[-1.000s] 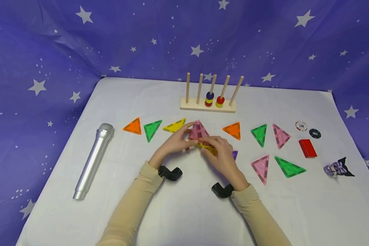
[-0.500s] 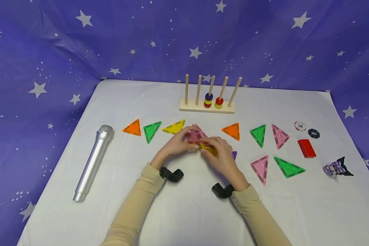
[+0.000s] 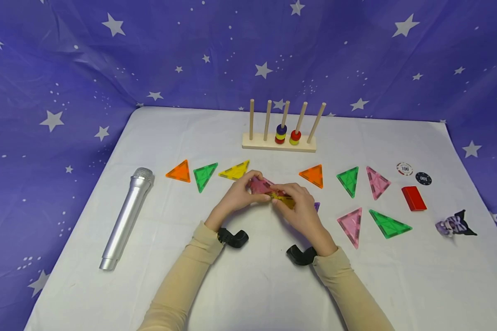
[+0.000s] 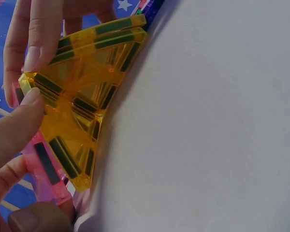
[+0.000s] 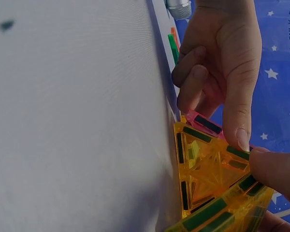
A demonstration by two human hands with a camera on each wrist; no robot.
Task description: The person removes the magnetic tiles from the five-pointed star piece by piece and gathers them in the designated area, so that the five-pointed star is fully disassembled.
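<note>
Your left hand (image 3: 239,193) pinches pink tile (image 3: 259,185); your right hand (image 3: 300,207) grips yellow tiles (image 4: 82,92) against it. Rack (image 3: 279,143) beyond grip.

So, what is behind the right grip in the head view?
Behind the right grip, a small part of a purple piece shows; the rest is covered. Yellow tiles also show, partly hidden.

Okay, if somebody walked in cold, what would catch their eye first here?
Probably the purple star-print cloth behind the white-covered table, then the silver microphone lying on its left side. In the middle, the left hand and right hand hold see-through pink and yellow triangular tiles between them, with a wooden peg stand carrying coloured rings farther back.
</note>
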